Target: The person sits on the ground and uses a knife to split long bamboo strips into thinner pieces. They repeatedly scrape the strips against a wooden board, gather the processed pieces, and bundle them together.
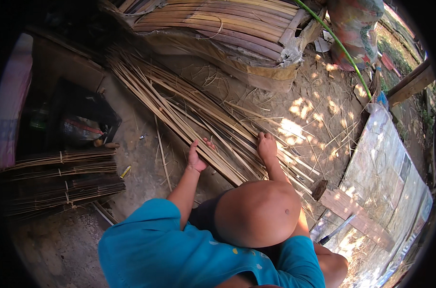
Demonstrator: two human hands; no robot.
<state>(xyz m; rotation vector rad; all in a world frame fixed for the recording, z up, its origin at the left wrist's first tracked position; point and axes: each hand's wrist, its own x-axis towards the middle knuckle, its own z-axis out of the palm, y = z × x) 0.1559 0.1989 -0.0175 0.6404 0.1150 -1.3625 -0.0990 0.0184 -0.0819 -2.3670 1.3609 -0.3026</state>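
Long, thin strips of split bamboo (160,108) lie in a loose sheaf, running from the far left down to my knee. My left hand (196,157) is under the near-left side of a bunch of them, its thumb on one side and fingertips showing on the other. Farther right, my right hand (267,145) is closed, fingers curled down onto the strips on the sheaf's right side. What lies under its fingers is hidden. My bent knee (258,211) covers part of the strips' near ends.
Tied bundles of dark thin sticks (64,185) lie at left. A slatted bench (218,21) stands at the far side. At right are a knife (337,229), a wooden board (357,218), a worn sheet (381,158) and a stuffed sack (355,31). Scraps litter the dirt floor (294,103).
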